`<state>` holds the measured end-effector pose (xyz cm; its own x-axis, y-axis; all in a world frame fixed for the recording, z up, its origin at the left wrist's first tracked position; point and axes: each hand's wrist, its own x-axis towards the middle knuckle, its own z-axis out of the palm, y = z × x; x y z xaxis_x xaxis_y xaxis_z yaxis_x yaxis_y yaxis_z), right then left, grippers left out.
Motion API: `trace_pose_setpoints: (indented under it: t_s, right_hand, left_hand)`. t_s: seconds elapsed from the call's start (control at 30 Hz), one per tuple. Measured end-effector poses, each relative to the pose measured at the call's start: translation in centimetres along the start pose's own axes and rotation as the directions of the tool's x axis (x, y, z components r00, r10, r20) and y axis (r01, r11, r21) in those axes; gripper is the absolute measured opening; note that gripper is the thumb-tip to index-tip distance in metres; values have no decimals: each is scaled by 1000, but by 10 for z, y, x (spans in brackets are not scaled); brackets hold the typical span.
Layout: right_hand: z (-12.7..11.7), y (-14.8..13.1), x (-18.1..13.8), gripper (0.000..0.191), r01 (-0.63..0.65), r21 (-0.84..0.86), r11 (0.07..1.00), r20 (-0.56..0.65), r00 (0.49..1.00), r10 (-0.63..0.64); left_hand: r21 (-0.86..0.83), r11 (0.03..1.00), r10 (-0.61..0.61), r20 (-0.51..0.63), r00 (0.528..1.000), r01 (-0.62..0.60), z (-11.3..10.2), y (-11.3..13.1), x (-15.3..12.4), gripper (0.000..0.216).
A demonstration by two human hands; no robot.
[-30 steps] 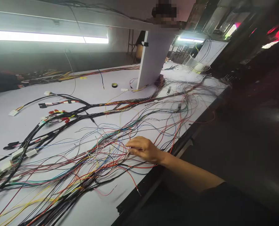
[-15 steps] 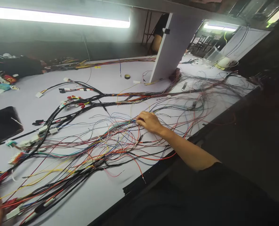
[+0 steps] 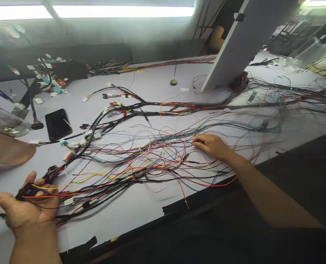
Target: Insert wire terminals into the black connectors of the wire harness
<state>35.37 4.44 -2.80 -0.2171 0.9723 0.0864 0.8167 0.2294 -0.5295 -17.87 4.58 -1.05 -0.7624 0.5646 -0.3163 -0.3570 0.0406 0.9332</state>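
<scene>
A tangle of coloured loose wires (image 3: pixel 151 157) spreads over the white table (image 3: pixel 129 212). My right hand (image 3: pixel 213 145) rests on the tangle's right side, fingers pinched together on thin wires. My left hand (image 3: pixel 28 205) is at the lower left, palm up, fingers curled round a black connector (image 3: pixel 28 189) with several wires running out of it. A black-taped wire harness (image 3: pixel 129 110) with white and red plugs branches across the middle of the table.
A black phone (image 3: pixel 58 124) lies at the left. Another person's arm (image 3: pixel 8 148) reaches in at the left edge. A small tape roll (image 3: pixel 173 82) and a slanted white post (image 3: pixel 234 47) stand at the back. Labels and parts clutter the far left. The table's black front edge (image 3: pixel 196 201) runs diagonally.
The view has swung left and down. My left hand with the connector has come into sight. My right hand moved from the near wires up to the middle of the tangle.
</scene>
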Motion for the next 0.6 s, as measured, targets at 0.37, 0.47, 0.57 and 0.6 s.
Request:
trace_pose_setpoints:
  t_s: [0.37, 0.47, 0.57, 0.6]
  right_hand:
    - [6, -1, 0, 30, 198, -200, 960, -107, 969, -222]
    - [15, -30, 5, 25, 271, -203, 941, -157, 940, -304]
    - [27, -64, 11, 22, 349, -157, 924, -75, 929, -363]
    - [31, -74, 14, 22, 368, -139, 919, -32, 926, -375]
  left_hand:
    - [-146, 987, -44, 135, 990, 64, -16, -3, 2, 69]
    - [-167, 984, -37, 107, 994, 55, -17, -1, -3, 67]
    - [-167, 984, -43, 85, 996, 56, -14, 0, -8, 66]
    - [-155, 986, -43, 77, 996, 55, -13, 1, -9, 66]
